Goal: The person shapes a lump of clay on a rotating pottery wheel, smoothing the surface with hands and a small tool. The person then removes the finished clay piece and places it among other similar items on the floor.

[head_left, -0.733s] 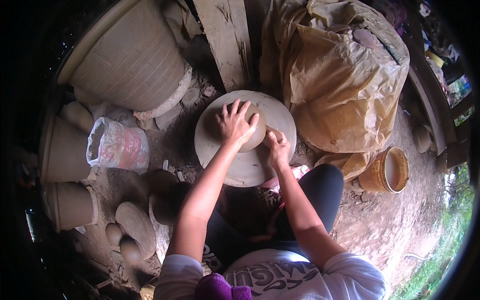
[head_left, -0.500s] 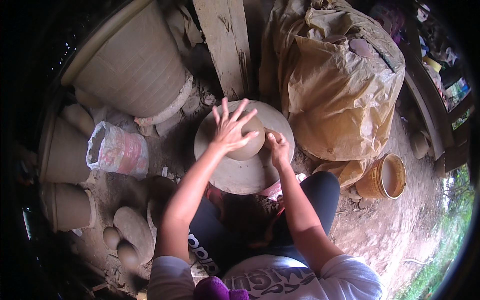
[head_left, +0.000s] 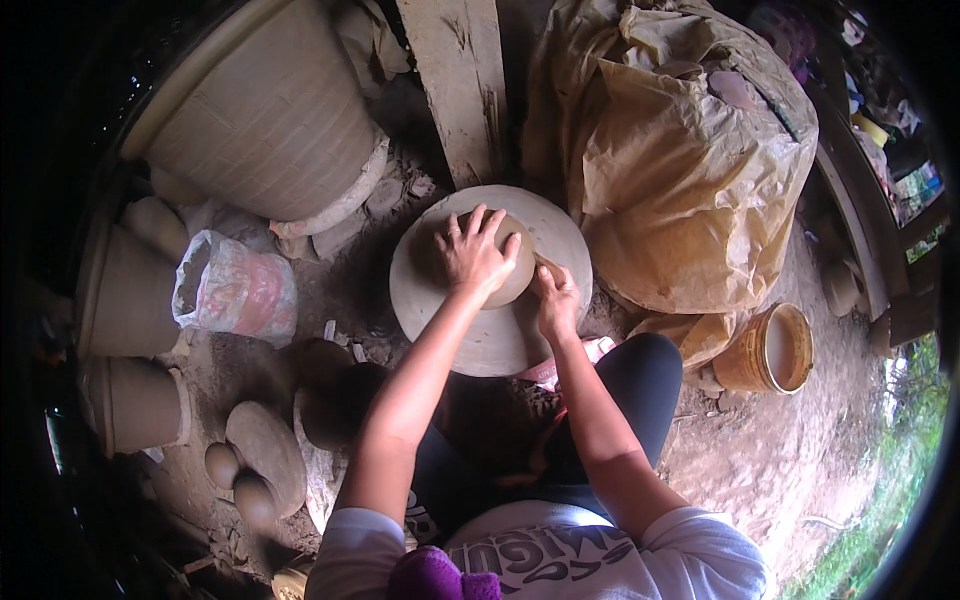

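A round, smooth clay form (head_left: 517, 280) sits on the grey potter's wheel (head_left: 420, 300) in front of me. My left hand (head_left: 476, 250) lies over the top of the clay with its fingers spread. At the clay's right side, my right hand (head_left: 559, 303) is closed around a thin, flat brown tool (head_left: 545, 264). The tool's tip is at or close to the clay wall; contact cannot be made out. The clay's left part is in shadow and partly covered by my left hand.
A large clay pot (head_left: 260, 130) stands far left, with a white-and-pink sack (head_left: 250, 300) below it. Brown plastic sheeting (head_left: 680, 190) covers a bulky heap at right. Nearby is a bucket of cloudy liquid (head_left: 760, 350). A wooden post (head_left: 458, 90) rises behind the wheel.
My left hand has shifted slightly right and its fingers have drawn closer together on the clay. The right hand stays beside the clay with the tool. The view has shifted slightly.
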A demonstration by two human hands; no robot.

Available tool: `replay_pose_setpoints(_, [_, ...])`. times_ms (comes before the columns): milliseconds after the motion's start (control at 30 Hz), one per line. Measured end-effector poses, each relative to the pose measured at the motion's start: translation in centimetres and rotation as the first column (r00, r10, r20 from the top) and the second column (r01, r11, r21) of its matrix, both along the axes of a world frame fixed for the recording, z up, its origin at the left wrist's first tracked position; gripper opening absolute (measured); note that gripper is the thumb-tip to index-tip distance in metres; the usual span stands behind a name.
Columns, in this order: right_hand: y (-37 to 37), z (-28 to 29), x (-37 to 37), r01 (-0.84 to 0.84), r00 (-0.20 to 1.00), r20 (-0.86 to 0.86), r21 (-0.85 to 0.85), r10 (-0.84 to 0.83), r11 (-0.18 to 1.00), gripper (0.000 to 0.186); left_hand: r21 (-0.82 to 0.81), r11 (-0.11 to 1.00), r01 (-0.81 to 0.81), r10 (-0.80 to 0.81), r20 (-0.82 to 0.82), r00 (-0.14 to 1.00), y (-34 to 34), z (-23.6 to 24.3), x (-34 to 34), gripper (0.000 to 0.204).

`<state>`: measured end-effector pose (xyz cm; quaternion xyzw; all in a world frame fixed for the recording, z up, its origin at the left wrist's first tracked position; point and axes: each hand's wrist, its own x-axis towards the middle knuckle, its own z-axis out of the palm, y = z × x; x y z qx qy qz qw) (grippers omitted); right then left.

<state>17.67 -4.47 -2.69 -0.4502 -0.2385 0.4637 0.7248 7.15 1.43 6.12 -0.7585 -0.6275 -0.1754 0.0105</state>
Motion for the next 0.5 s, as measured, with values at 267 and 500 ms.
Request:
replay_pose_setpoints(267, [1.9,0.5,1.7,-0.082,0.996,0.046,-0.008,0.082,0.997,0.014,-0.028,0.926,0.378,-0.379,-0.053,0.924,0.6,3.4,-1.8,0.061])
replay_pose_setpoints(500, [2.9,0.6,2.4,-0.107,0.992,0.065,-0.071,0.112,0.992,0.013,0.028,0.889,0.457,-0.455,-0.055,0.889,1.1,0.4,-2.9,0.049])
